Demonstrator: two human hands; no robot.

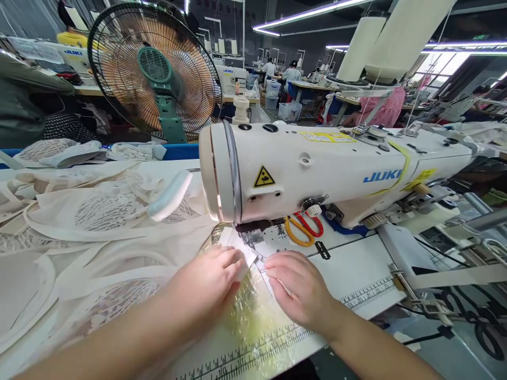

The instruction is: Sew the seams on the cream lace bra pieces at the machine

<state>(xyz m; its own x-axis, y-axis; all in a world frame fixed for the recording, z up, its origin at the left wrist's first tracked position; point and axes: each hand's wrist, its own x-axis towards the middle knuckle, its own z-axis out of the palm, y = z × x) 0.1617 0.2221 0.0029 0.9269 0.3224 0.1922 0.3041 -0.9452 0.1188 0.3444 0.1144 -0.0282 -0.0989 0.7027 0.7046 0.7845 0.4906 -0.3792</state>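
One glossy, rounded white sewing machine (293,169) is spanning centre-right; sheer lacy pieces (106,208) are overlapping at left. Right hand (299,285) is half-curling, left hand (214,272) is curling over a flat white piece (233,238) at frame centre; can't tell if either is gripping.

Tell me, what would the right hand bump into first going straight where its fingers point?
The right hand would likely meet the white piece just ahead, with the left hand beyond; depth is unclear, so they may already touch.
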